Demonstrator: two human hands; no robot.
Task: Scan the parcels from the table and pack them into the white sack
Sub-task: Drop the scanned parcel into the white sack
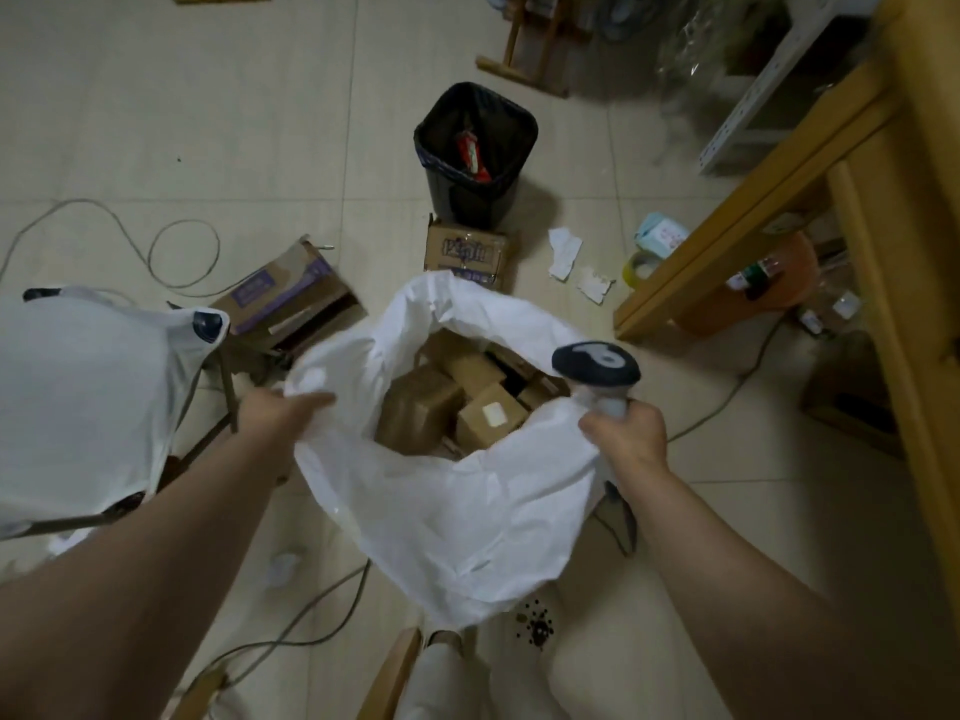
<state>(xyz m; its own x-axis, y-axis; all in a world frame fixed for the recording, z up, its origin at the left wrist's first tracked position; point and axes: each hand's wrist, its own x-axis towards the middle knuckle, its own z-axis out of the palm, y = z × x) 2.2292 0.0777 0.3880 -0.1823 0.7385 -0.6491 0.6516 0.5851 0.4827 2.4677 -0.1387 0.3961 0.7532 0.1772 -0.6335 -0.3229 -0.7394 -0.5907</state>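
White sack (457, 511) is held open: left rim gripped by left hand (275, 413) fingers, right rim and scanner (597, 363) clutched by right hand (626, 433).

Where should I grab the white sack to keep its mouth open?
The loose rim at opposite sides, from above: the white sack is limp, its mouth gaping upward. The left hand grips the left rim; the right hand holds the right rim alongside the scanner.

A cluttered packing room is shown: tiled floor (130, 96) strewn with cardboard boxes (283, 298), cables (182, 252), a lined bin (475, 153).
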